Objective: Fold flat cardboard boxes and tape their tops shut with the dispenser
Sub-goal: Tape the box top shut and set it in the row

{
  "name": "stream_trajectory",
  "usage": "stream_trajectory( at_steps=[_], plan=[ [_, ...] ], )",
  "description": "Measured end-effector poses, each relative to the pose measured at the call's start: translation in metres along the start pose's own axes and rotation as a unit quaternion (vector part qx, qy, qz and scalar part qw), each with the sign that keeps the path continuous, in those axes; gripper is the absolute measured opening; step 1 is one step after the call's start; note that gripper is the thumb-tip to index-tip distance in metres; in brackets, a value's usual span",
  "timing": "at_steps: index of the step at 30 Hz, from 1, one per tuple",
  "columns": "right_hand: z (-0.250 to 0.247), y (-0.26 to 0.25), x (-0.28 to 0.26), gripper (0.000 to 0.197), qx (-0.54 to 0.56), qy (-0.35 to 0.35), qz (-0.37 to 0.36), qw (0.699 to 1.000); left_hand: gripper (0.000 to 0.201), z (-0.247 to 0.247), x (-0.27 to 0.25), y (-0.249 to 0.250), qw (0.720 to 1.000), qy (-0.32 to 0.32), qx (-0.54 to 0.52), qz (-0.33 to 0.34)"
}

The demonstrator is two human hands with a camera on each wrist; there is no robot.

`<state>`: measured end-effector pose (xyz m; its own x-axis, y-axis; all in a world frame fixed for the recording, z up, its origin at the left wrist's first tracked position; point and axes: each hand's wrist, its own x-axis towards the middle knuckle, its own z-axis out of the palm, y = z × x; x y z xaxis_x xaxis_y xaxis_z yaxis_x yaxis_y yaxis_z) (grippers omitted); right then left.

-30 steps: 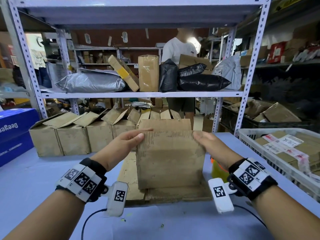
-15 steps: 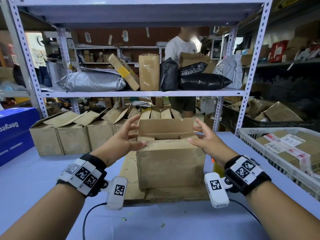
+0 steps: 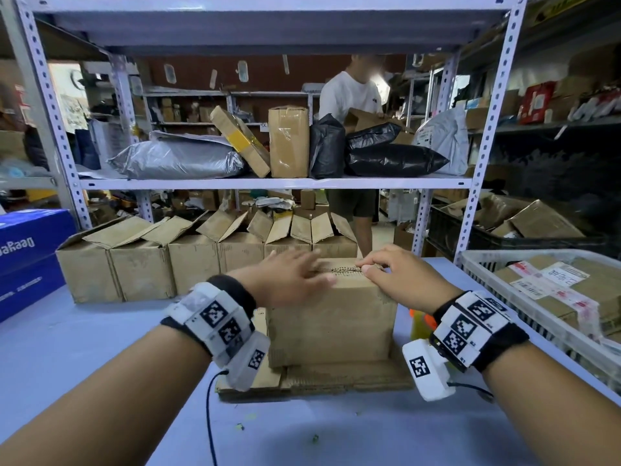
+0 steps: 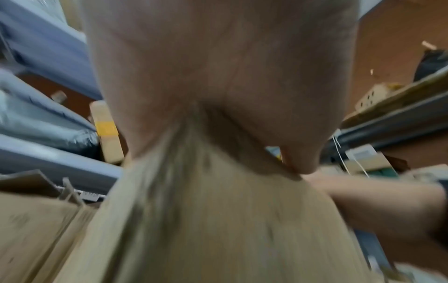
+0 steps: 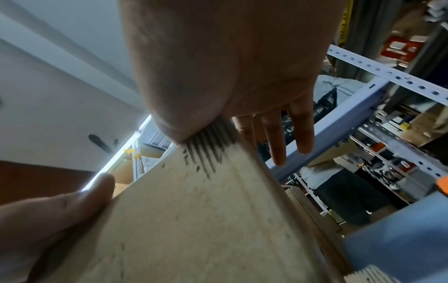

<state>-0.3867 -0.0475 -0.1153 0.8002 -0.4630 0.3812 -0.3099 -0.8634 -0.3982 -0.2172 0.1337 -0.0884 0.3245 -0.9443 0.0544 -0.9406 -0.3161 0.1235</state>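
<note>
Pressing down from both sides, the two hands close the top flaps of a small cardboard box (image 3: 331,326) that stands on a stack of flat cardboard (image 3: 339,378) on the blue table (image 3: 67,334). The left hand (image 3: 289,279) lies palm-down on the left part of the box top, its fingers extended and flat, holding nothing; the left wrist view is blurred, so the exact contact of its fingertips cannot be told. The right hand (image 3: 400,279) rests on the right part of the top, its fingers bent with the tips on the flap edge at the centre seam; in the right wrist view the heel of this hand (image 5: 218,67) bears on the flap while the fingers (image 5: 276,137) reach beyond the edge, gripping nothing. Just right of the box, under the right wrist, a yellow and orange object (image 3: 420,322) shows in part, probably the tape dispenser. Beyond the hands a row of open cardboard boxes (image 3: 188,260) lines the table. Right of the right hand stands a white plastic crate (image 3: 484,260) of parcels; far left of the left hand, a blue carton (image 3: 30,257). Behind the shelving rack (image 3: 268,183) a person in a white T-shirt (image 3: 349,95) handles a carton.
</note>
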Motion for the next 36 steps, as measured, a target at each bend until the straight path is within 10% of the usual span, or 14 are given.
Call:
stream_trajectory(
  at_steps=[8,15,36],
  plan=[
    [0.009,-0.036,0.012,0.086,-0.141,-0.088,-0.037,0.985,0.106,0.014,0.007,-0.001,0.996,-0.016,0.092,-0.004],
    [0.01,-0.036,0.015,0.103,-0.151,-0.196,-0.035,0.968,0.116,0.01,-0.001,-0.011,0.997,-0.014,0.075,0.01],
    [-0.001,0.007,0.007,0.071,0.136,-0.188,-0.054,0.971,0.121,0.005,-0.004,-0.063,0.991,-0.074,-0.108,0.01]
  ],
)
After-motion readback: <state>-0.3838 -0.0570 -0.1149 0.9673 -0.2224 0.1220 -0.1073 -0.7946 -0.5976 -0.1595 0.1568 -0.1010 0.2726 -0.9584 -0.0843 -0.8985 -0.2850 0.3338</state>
